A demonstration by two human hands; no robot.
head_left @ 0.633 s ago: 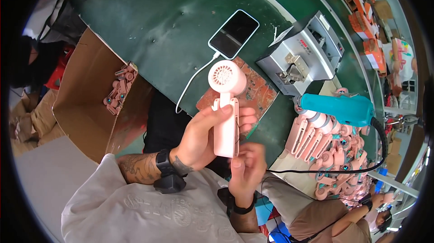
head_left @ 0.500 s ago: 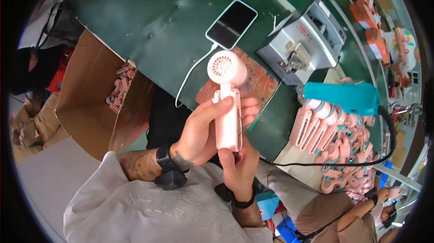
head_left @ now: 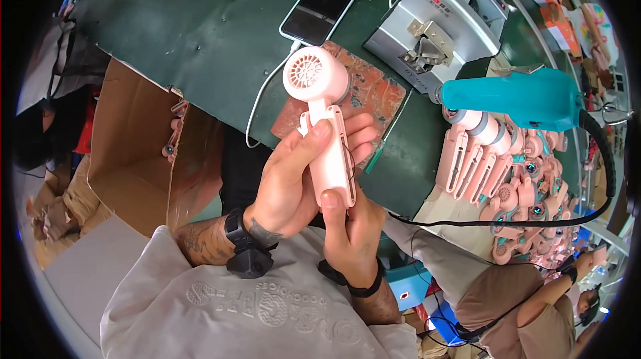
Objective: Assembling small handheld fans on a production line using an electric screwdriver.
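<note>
A pink handheld fan [head_left: 326,165], its round grille facing up, is held upright and slightly tilted in front of me. My left hand [head_left: 284,175] wraps the handle, with the thumb across its front and the fingertips showing past the far side. A long slot runs along the handle's right side, and a thin dark wire shows there. My right hand [head_left: 352,232] pinches the handle's bottom end, thumb on the front; its other fingers are mostly hidden. Behind the fan lies a worn reddish board [head_left: 377,85] on the green table [head_left: 200,39].
A phone [head_left: 320,9] with a white cable lies beyond the board. Right of it stand a silver machine [head_left: 441,32] and a teal power tool [head_left: 514,99] with a black cord, above piled pink fans [head_left: 534,192]. At left is a cardboard box [head_left: 127,159]; a co-worker's arm [head_left: 551,295] shows lower right.
The view has shifted, so the table items sit higher in it. My right thumb has moved up onto the front of the handle's bottom end. Both hands keep hold of the fan.
</note>
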